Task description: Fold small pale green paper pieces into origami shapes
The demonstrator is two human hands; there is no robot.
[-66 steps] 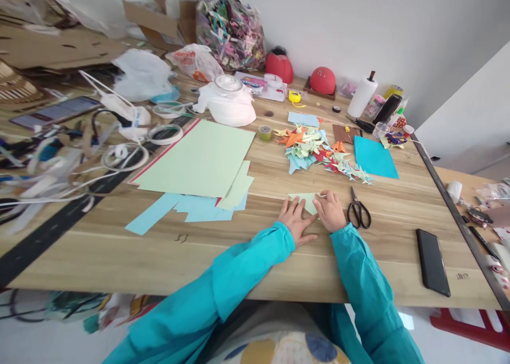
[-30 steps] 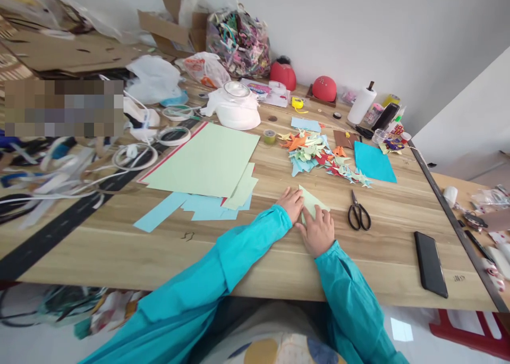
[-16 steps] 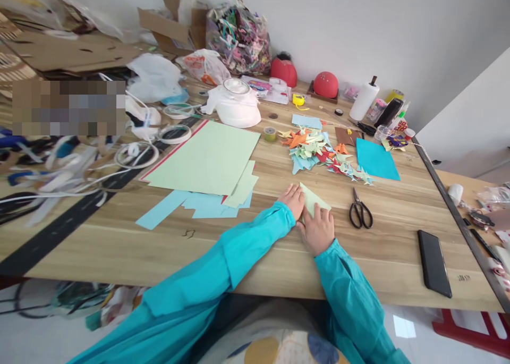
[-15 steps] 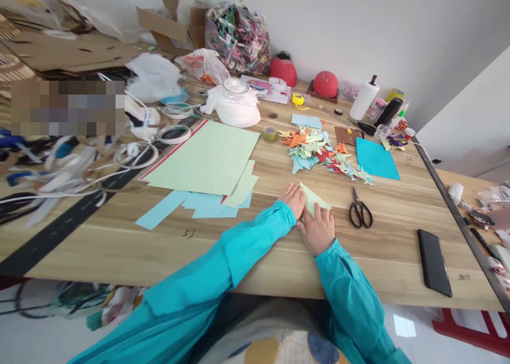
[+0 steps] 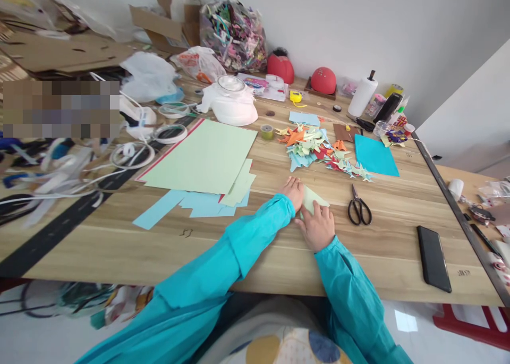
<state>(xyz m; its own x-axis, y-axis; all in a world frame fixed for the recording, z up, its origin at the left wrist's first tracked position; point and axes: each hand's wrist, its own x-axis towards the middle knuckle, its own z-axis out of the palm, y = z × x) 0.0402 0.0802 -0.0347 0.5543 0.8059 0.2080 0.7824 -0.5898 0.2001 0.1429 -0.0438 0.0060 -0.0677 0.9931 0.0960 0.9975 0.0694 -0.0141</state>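
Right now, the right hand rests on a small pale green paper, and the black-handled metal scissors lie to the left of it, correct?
Not quite: the black-handled metal scissors lie to the right of the small pale green paper, as the head view shows. The right hand does rest on that paper.

We record a smooth, matt paper piece (image 5: 313,196); a smooth, wood-grained tabletop (image 5: 386,263); metal-bladed scissors (image 5: 357,199); a glossy phone (image 5: 434,259); creased cloth sleeves (image 5: 255,235); and a crumpled, translucent plastic bag (image 5: 147,77).
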